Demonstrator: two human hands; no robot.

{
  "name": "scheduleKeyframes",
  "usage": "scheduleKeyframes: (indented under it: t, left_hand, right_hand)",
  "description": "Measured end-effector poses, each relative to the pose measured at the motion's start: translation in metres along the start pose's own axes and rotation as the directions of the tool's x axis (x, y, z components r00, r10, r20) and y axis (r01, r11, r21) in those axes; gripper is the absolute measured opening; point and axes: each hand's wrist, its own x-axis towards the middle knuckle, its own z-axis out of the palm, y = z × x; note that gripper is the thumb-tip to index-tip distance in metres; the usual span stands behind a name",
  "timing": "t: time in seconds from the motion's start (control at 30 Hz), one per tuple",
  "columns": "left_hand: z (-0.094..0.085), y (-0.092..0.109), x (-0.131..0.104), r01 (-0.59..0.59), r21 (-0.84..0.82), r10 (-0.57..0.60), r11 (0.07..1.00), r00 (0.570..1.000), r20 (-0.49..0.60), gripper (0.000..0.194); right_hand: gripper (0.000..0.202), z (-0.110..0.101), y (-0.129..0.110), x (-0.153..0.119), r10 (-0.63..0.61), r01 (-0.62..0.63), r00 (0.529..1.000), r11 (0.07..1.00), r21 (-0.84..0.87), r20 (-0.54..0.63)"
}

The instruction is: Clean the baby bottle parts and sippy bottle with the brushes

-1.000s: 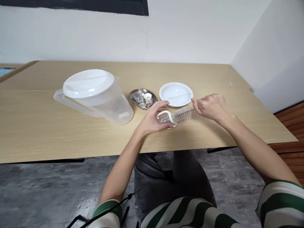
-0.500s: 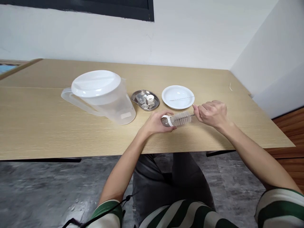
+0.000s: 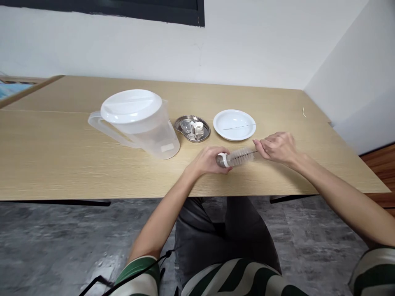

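My left hand (image 3: pixel 212 160) is wrapped round a small clear bottle with a white rim (image 3: pixel 221 160), its mouth facing right. My right hand (image 3: pixel 276 147) is closed on the wire stem of a bottle brush (image 3: pixel 242 156). The brush's pale bristles show just outside the bottle's mouth; whether its tip is inside I cannot tell. Behind the hands lies a white plate (image 3: pixel 228 132) with a thin wire (image 3: pixel 240 127) across it. Left of the plate, a metal kidney dish (image 3: pixel 182 136) holds a clear cup, a small spoon and a white-topped piece.
A large lidded plastic pitcher (image 3: pixel 154 137) stands on the wooden table (image 3: pixel 77 164), left of the dish. A thin pale bent piece (image 3: pixel 304 112) lies near the table's right side. The wall (image 3: pixel 253 49) runs along the back.
The whole view has shifted slightly, so things appear further right. Both hands keep their holds on the bottle and brush, with little visible movement between them.
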Motion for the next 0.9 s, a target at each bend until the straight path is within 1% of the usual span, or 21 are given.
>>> scheduleKeyframes:
  t: [0.13, 0.27, 0.37, 0.6, 0.67, 0.8, 0.9]
  left_hand:
    - [0.001, 0.006, 0.000, -0.007, 0.024, 0.007, 1.000, 1.000, 0.004, 0.038]
    - [0.003, 0.009, 0.000, 0.070, 0.070, -0.067, 0.995, 0.997, -0.040, 0.036]
    - [0.004, 0.010, 0.001, 0.126, 0.060, -0.122, 0.990, 0.990, -0.066, 0.037]
    - [0.003, 0.008, 0.001, 0.147, -0.020, -0.148, 0.989, 0.987, -0.062, 0.038]
    - [0.003, 0.008, 0.001, 0.140, -0.036, -0.142, 0.989, 0.989, -0.043, 0.038]
    - [0.004, 0.009, 0.001, 0.124, -0.016, -0.124, 0.992, 0.992, 0.009, 0.039]
    - [0.005, 0.009, 0.001, 0.088, -0.008, -0.088, 0.996, 0.996, 0.016, 0.039]
  right_hand:
    - [0.059, 0.003, 0.003, -0.006, 0.033, -0.033, 0.999, 0.999, -0.009, 0.007]
    - [0.056, 0.000, -0.003, -0.013, 0.011, -0.016, 0.998, 0.997, -0.079, -0.060]
    - [0.057, -0.007, -0.008, -0.015, -0.006, -0.004, 0.996, 0.993, -0.117, -0.083]
    - [0.055, -0.028, -0.010, -0.007, -0.148, 0.133, 0.983, 0.981, -0.142, -0.105]
    - [0.055, -0.032, -0.007, -0.004, -0.166, 0.154, 0.982, 0.980, -0.129, -0.090]
    - [0.054, -0.036, -0.001, 0.005, -0.157, 0.158, 0.987, 0.984, -0.084, 0.019]
    - [0.054, -0.035, 0.004, 0.011, -0.148, 0.152, 0.987, 0.986, -0.073, 0.066]
